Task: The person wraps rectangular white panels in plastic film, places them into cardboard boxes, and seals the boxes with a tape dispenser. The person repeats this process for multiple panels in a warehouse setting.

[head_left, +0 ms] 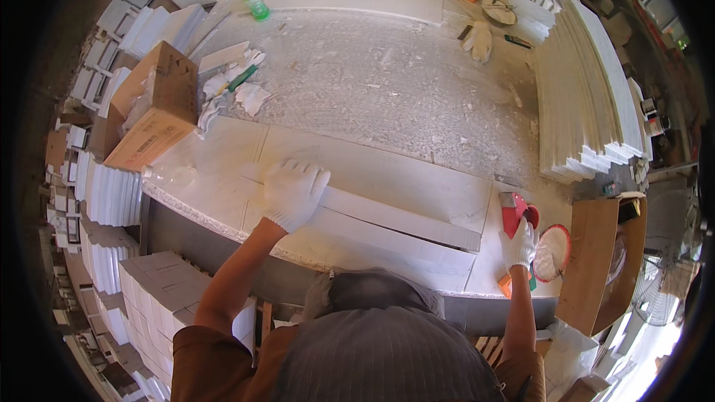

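Observation:
My left hand (294, 195), in a white knit glove, is closed over the left end of a long narrow white strip (402, 216). The strip lies across a pale slab (387, 242) on the bench in front of me. At the right, my gloved right hand (519, 246) is closed at a red tool (512, 214) with a greyish flat part at its far end; its exact kind is unclear. A red-rimmed bowl of white material (550, 254) stands just right of that hand. An orange item (506, 285) shows partly beneath the right wrist.
A cardboard box (167, 97) stands left, an open carton (588, 264) right. Stacked white slabs (585, 93) rise at the far right. Farther back are a green bottle (254, 0), a loose glove (479, 41), a pan (499, 10) and cloth scraps (252, 98).

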`<state>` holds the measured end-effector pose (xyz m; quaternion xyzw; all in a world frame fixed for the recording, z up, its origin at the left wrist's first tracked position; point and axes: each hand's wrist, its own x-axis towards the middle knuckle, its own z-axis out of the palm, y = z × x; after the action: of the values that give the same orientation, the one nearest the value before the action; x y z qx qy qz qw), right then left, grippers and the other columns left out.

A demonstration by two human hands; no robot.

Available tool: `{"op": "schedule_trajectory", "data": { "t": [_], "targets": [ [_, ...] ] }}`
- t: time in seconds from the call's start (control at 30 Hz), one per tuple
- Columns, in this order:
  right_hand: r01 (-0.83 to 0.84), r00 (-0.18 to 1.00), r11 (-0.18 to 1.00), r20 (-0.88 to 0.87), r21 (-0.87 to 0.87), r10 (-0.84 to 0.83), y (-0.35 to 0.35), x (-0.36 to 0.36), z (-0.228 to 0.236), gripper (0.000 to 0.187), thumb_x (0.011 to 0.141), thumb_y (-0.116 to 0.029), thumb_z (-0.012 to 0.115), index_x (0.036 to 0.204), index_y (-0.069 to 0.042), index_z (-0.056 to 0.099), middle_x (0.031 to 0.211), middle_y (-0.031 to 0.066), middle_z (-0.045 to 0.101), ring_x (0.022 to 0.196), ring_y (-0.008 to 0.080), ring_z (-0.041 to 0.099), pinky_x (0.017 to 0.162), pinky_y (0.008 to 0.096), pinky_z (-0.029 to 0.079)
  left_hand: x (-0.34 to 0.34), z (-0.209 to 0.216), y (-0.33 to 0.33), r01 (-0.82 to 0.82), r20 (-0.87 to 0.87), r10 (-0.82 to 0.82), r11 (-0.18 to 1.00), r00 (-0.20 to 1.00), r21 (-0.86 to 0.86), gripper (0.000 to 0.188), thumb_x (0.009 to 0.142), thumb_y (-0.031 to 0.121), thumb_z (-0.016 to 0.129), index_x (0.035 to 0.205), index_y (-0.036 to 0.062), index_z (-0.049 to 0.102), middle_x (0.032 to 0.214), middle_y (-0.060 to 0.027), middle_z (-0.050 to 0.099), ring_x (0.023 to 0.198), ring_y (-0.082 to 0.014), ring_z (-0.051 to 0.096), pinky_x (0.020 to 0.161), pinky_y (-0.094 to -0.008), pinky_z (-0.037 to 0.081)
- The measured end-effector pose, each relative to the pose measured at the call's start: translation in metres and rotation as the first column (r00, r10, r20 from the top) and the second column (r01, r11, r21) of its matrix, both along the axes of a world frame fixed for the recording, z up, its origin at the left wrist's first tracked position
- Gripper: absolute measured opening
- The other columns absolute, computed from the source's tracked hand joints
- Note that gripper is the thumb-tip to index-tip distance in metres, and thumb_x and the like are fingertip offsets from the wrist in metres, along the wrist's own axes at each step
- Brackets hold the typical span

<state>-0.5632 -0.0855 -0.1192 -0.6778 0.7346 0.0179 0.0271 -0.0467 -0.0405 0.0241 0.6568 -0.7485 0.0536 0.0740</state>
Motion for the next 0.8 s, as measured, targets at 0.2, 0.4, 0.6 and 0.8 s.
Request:
{"op": "schedule_trajectory", "data": {
  "t": [0.2, 0.4, 0.6, 0.8],
  "targets": [
    [-0.026, 0.981, 0.996, 0.196, 0.090, 0.008, -0.019, 0.006, 0.017, 0.056, 0.081, -0.025, 0.073, 0.126, 0.001, 0.052, 0.112, 0.0181, 0.067, 0.106, 0.0364, 0.061, 0.097, 0.0455, 0.045, 0.003, -0.001, 0.004, -0.032, -0.068, 0.024, 0.992, 0.997, -0.120, 0.019, 0.091, 0.025, 0.060, 0.086, 0.0088, 0.069, 0.082, -0.0089, 0.068, 0.080, -0.0283, 0.062, 0.077, -0.0407, 0.048],
    [-0.223, -0.192, 0.951, 0.947, 0.214, -0.258, -0.033, 0.071, 0.147, 0.061, 0.083, -0.032, 0.075, 0.128, 0.003, 0.052, 0.102, 0.0090, 0.066, 0.095, 0.0176, 0.064, 0.087, 0.0324, 0.053, 0.005, -0.006, 0.007, -0.062, -0.068, 0.052, 0.985, 0.996, -0.163, 0.022, 0.091, 0.028, 0.059, 0.085, 0.0089, 0.069, 0.086, -0.0096, 0.068, 0.087, -0.0283, 0.062, 0.080, -0.0412, 0.047],
    [-0.546, -0.213, 0.817, 0.913, 0.186, -0.349, -0.007, 0.160, 0.196, 0.090, 0.070, -0.034, 0.087, 0.138, 0.006, 0.042, 0.118, 0.0142, 0.065, 0.102, 0.0222, 0.066, 0.090, 0.0356, 0.052, 0.006, -0.011, 0.007, -0.073, -0.066, 0.064, 0.986, 0.996, -0.153, 0.021, 0.090, 0.028, 0.059, 0.085, 0.0095, 0.068, 0.089, -0.0093, 0.068, 0.090, -0.0296, 0.062, 0.082, -0.0417, 0.047],
    [-0.764, 0.266, 0.543, 0.936, 0.350, -0.229, 0.006, 0.237, 0.184, 0.063, 0.075, -0.015, 0.082, 0.129, 0.001, 0.055, 0.107, 0.0060, 0.067, 0.095, 0.0115, 0.062, 0.085, 0.0297, 0.052, 0.009, -0.006, 0.011, -0.021, -0.026, 0.021, 1.000, 0.999, -0.003, 0.020, 0.083, 0.026, 0.062, 0.091, 0.0079, 0.068, 0.103, -0.0100, 0.069, 0.100, -0.0288, 0.063, 0.091, -0.0416, 0.046]
  ]
}}
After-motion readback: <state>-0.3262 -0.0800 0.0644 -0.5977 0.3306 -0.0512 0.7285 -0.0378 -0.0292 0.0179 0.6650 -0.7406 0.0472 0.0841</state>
